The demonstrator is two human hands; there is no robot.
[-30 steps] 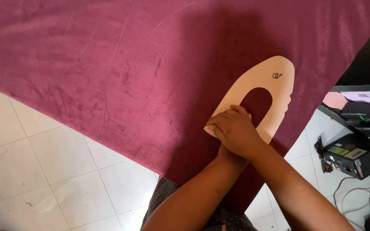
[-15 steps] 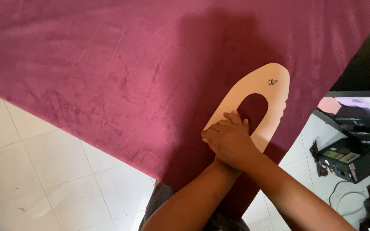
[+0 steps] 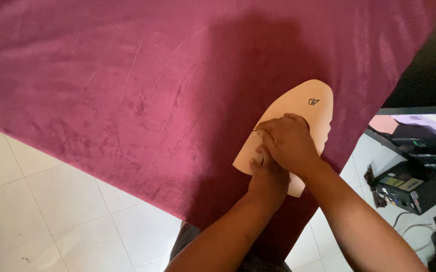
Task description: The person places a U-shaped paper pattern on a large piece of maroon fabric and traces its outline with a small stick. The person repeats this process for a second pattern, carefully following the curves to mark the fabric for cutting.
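Note:
A tan card template [image 3: 312, 103], curved like a shoe upper with a mark near its tip, lies flat on a magenta suede-like sheet [image 3: 127, 90]. My left hand [image 3: 267, 177] presses down on the template's lower end, close to the sheet's edge. My right hand [image 3: 289, 142] rests on top of it, over the template's middle. Its fingers are closed around a thin pen whose dark tip [image 3: 254, 130] pokes out at the template's left edge. My hands hide the template's inner cutout.
The magenta sheet carries faint traced outlines [image 3: 142, 121] left of the template. A white tiled floor [image 3: 41, 201] lies below the sheet's edge. At the right stand a dark box-shaped device [image 3: 412, 186], cables and a dark table edge [image 3: 419, 108].
My right hand has slid up the template and now covers the cutout that showed before. The left hand stays pressed on the lower end.

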